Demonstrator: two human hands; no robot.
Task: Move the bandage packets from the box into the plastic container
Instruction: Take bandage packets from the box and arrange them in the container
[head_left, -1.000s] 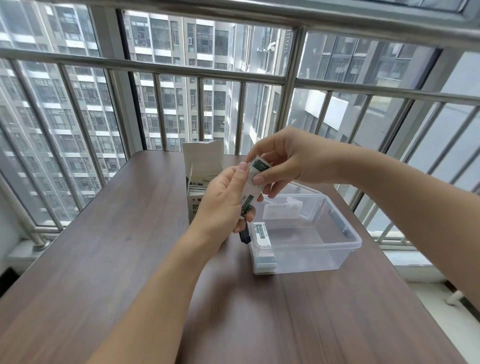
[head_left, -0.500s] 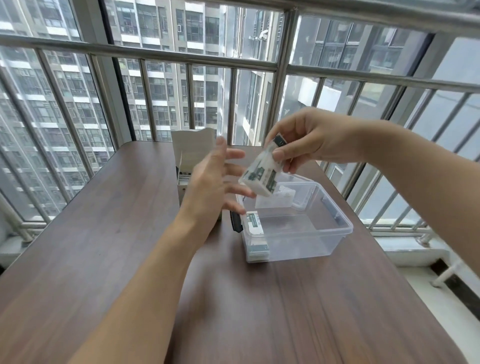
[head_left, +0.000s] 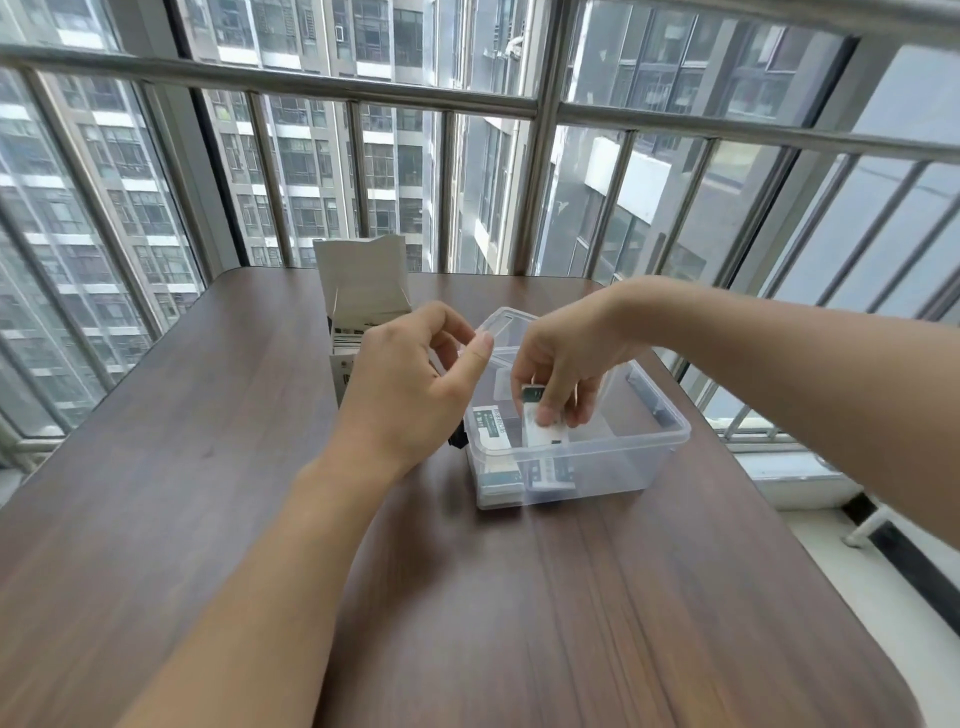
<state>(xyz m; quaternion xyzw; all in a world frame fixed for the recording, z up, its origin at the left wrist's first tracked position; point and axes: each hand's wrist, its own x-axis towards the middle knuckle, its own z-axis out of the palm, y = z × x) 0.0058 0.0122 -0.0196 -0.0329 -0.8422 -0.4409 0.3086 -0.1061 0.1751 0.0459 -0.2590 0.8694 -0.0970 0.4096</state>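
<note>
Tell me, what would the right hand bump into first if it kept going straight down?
Probably the floor of the plastic container: the right hand holds a bandage packet pointing down inside it. Depth is unclear.

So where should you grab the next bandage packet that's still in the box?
Pinch a packet's top edge, coming straight down from above. The packets stand on end inside the upright box, whose flap is open at the top, so only their upper edges show. The empty left hand is beside the box and looks best placed.

Two bare forearms, no sleeves, left grip (head_left: 410, 384), right grip (head_left: 563, 364)
</note>
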